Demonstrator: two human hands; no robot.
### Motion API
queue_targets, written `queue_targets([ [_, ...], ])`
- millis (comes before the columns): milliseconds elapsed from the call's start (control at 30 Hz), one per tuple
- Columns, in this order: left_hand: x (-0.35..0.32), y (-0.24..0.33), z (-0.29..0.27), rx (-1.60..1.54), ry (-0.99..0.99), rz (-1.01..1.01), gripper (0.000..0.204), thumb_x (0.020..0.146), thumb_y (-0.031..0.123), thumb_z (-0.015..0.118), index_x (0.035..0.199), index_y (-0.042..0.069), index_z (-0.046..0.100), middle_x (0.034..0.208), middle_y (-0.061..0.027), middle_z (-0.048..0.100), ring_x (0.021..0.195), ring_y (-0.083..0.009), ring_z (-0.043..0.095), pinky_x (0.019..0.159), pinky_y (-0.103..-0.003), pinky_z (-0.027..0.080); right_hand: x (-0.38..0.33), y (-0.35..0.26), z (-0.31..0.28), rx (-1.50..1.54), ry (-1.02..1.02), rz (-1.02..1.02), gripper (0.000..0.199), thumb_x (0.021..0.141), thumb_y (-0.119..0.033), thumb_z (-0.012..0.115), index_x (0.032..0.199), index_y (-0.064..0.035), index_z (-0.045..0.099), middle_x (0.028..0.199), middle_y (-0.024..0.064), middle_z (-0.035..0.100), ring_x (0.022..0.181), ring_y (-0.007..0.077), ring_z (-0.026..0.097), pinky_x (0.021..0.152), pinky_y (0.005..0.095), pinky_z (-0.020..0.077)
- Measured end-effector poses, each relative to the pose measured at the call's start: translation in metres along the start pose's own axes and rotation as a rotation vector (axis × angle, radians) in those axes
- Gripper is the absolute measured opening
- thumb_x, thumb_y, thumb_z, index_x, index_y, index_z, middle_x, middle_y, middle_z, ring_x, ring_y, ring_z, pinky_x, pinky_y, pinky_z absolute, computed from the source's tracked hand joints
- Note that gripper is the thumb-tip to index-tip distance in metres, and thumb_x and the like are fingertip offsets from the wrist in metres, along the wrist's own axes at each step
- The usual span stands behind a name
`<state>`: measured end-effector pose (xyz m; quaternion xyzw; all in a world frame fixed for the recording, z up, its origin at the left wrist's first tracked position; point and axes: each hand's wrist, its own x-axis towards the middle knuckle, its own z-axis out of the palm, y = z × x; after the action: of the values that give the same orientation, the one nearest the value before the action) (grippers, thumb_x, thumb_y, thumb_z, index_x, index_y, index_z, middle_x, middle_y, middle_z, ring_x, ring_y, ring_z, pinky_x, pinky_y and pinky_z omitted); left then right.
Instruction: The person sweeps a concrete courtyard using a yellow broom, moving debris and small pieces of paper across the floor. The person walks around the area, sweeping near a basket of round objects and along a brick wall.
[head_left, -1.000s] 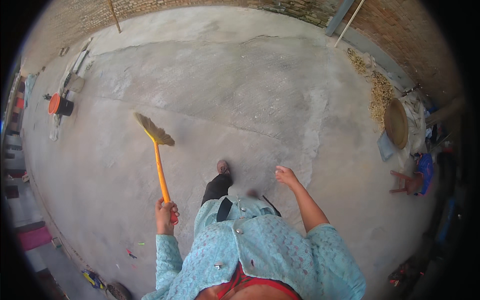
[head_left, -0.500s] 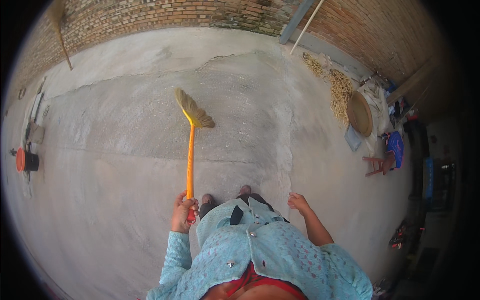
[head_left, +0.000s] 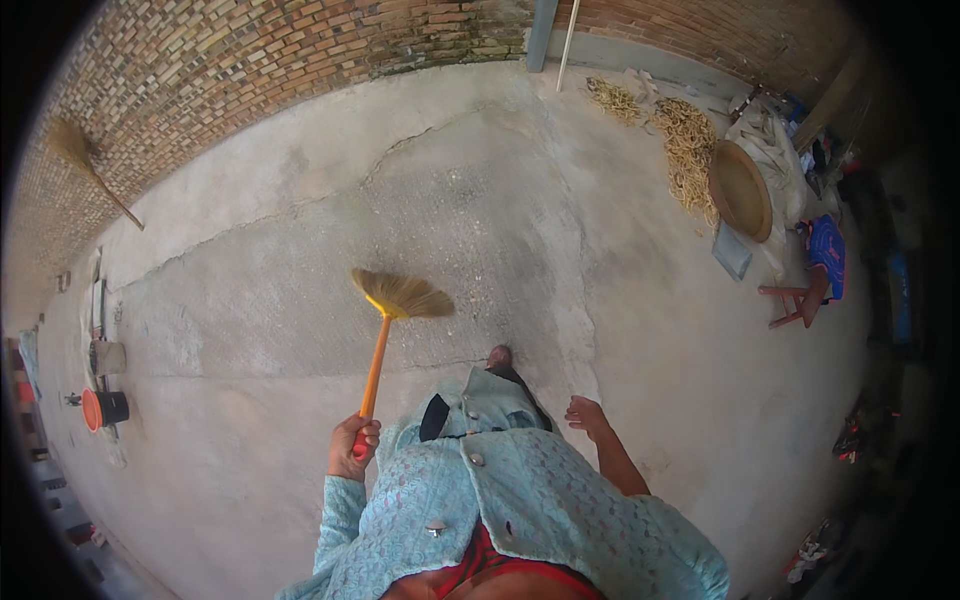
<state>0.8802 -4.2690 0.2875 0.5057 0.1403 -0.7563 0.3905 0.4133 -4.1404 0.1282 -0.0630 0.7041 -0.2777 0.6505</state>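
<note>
My left hand [head_left: 354, 445] is wrapped round the red end of a broom [head_left: 375, 368] with an orange handle. Its yellow collar joins a fan of tan bristles [head_left: 408, 296], which is spread over the rough grey concrete floor [head_left: 300, 330] ahead of me. On the other side my right hand [head_left: 587, 416] hangs beside my body, holding nothing, with its fingers loosely bent and apart. One of my shoes [head_left: 500, 356] shows past the hem of my light blue jacket; the other is hidden.
At far right lie a pile of pale, dried pod-like pieces [head_left: 688, 150], a round brown tray [head_left: 740, 192] and a small red stool [head_left: 800, 298]. On the left are an orange-rimmed dark bucket [head_left: 104, 409] and another broom [head_left: 92, 178] by the brick wall [head_left: 300, 50].
The broom's bristles have come nearer my body and fan out wider toward the right; its handle leans more. My view has shifted and turned, and one shoe has dropped out of sight.
</note>
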Motion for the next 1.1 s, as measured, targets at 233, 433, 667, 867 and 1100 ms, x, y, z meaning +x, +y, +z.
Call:
queue_targets([
  [233,0.007,0.020,0.086,0.142,0.208,0.331,0.012,0.074,-0.002,0.043,0.085,0.000,0.038,0.065,-0.0078,0.044,0.048,-0.0095,0.043,0.038,-0.019,0.038,0.104,-0.151,-0.042,-0.227,-0.035,-0.120,0.029,0.079,-0.021,0.053,0.103,-0.0055,0.051,0.074,0.0016,0.054,0.062,0.0097,0.053,0.050,0.0219,0.0418],
  [433,0.036,0.058,0.131,0.129,0.203,0.487,0.022,0.074,-0.001,0.045,0.095,0.000,0.037,0.066,-0.0085,0.046,0.048,-0.0107,0.044,0.038,-0.021,0.039,0.145,-0.281,0.043,-0.427,-0.065,-0.388,0.044,0.079,-0.018,0.053,0.119,-0.0041,0.042,0.080,0.0029,0.054,0.067,0.0096,0.053,0.055,0.0225,0.0428],
  [667,0.108,0.138,0.184,0.040,0.045,0.424,0.034,0.074,-0.001,0.048,0.105,0.002,0.033,0.069,-0.0115,0.047,0.049,-0.0124,0.046,0.038,-0.022,0.040,0.129,-0.381,0.143,-0.575,-0.219,-0.407,0.046,0.078,-0.017,0.054,0.120,-0.0049,0.042,0.087,0.0052,0.055,0.076,0.0114,0.053,0.065,0.0246,0.0432],
  [867,0.149,0.195,0.248,0.131,-0.140,0.264,0.039,0.074,-0.003,0.047,0.108,0.004,0.030,0.069,-0.0120,0.048,0.049,-0.0126,0.047,0.037,-0.023,0.041,0.111,-0.397,0.133,-0.493,-0.073,-0.223,0.046,0.079,-0.017,0.053,0.121,-0.0049,0.040,0.089,0.0061,0.054,0.081,0.0146,0.054,0.068,0.0269,0.0440],
  [1100,0.197,0.233,0.344,0.279,-0.308,0.067,0.042,0.076,-0.002,0.048,0.112,0.003,0.028,0.072,-0.0118,0.048,0.050,-0.0120,0.047,0.038,-0.023,0.041,0.100,-0.382,0.120,-0.411,0.162,0.010,0.041,0.076,-0.018,0.053,0.115,-0.0055,0.047,0.081,0.0046,0.057,0.073,0.0138,0.054,0.062,0.0282,0.0429],
])
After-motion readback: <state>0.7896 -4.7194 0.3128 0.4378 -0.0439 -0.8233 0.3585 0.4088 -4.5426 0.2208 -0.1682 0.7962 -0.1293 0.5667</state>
